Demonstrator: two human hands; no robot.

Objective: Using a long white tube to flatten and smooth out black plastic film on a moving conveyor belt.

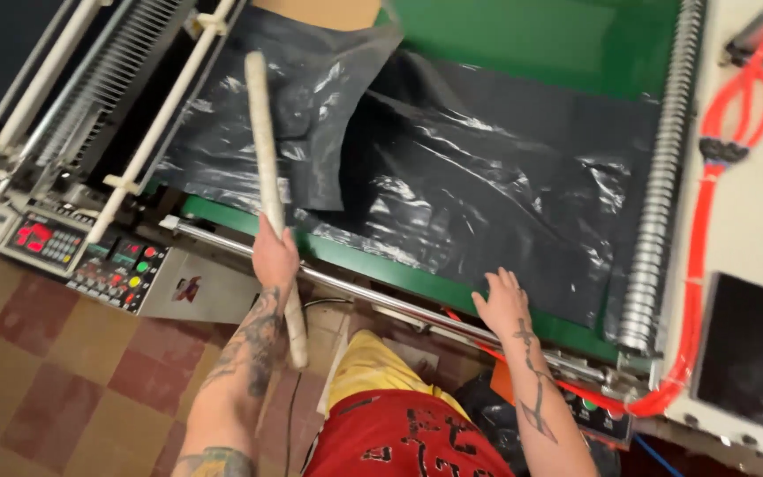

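Holding a pale stick (pixel 268 177) in left hand (pixel 274 256) grip clamped, right hand (pixel 502 305) spread flat on black plastic sheet (pixel 452 185)

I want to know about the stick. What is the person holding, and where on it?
The left hand grips a pale stick below its middle. The right hand holds nothing; it rests flat on the black plastic sheet.

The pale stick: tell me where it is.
In the head view, left of centre, the pale stick is gripped by the left hand, slanting over the black plastic sheet.
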